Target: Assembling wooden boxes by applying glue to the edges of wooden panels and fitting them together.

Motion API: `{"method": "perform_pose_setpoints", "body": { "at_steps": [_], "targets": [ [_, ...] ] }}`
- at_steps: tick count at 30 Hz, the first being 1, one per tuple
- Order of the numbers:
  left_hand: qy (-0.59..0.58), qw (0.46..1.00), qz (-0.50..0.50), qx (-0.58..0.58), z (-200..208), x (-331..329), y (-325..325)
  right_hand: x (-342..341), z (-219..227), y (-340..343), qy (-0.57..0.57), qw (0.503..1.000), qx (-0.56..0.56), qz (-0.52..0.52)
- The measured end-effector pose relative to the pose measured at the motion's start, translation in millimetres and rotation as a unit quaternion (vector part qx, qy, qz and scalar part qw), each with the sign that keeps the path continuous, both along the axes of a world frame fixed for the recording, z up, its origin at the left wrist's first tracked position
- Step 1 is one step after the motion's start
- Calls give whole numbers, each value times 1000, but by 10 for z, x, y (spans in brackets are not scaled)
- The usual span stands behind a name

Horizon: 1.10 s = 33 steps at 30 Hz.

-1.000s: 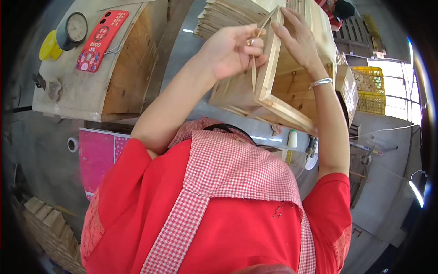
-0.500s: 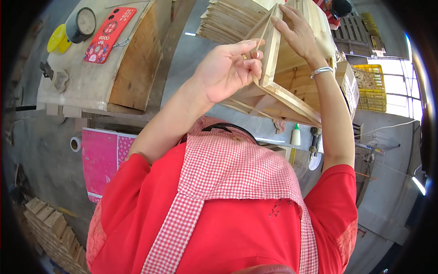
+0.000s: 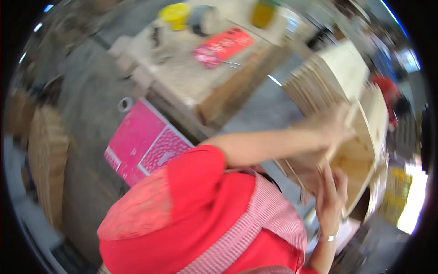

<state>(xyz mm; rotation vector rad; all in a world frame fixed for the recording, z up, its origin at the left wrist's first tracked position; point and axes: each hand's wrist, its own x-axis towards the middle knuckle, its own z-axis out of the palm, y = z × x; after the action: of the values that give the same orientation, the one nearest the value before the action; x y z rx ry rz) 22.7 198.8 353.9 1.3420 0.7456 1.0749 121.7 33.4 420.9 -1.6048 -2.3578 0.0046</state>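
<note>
An open pale wooden box [image 3: 353, 157] stands in front of me at the right, its inside facing up. My left hand [image 3: 326, 130] is at the box's near left rim, smeared by motion, so its fingers and anything in them do not show clearly. Closer to me, my right hand [image 3: 331, 194] has its fingers stretched out against the rim's near corner, slightly apart, a bracelet on the wrist. In the earlier frame a thin light strip hung from the left fingers; now blur hides whether it is there.
A stack of wooden boards [image 3: 315, 89] stands beyond the box. To the left is a worktable [image 3: 182, 73] with a red phone case [image 3: 226, 45], a yellow tub [image 3: 174, 16] and a grey cup [image 3: 204, 20]. A pink sheet [image 3: 137, 137] lies lower, beside a tape roll [image 3: 125, 104]. Another person [image 3: 387, 93] is far right.
My view has swung left, so the box sits farther right and the table more central. My left hand has shifted along the rim; my right hand has come down to the near corner.
</note>
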Motion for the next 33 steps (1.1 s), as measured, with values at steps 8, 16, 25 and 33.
{"method": "perform_pose_setpoints", "body": {
  "at_steps": [8,16,25,33],
  "targets": [
    [89,995,46,-26,-261,415,-94,145,-70,28,59,990,-126,32],
    [95,993,-41,-51,112,467,-174,349,-245,-68,163,986,-25,30],
    [-71,975,86,-192,-304,-217,49,1065,80,-335,210,948,146,-187],
    [59,993,-35,-97,-208,72,-124,2219,-783,-597,402,884,-37,-237]
  ]
}}
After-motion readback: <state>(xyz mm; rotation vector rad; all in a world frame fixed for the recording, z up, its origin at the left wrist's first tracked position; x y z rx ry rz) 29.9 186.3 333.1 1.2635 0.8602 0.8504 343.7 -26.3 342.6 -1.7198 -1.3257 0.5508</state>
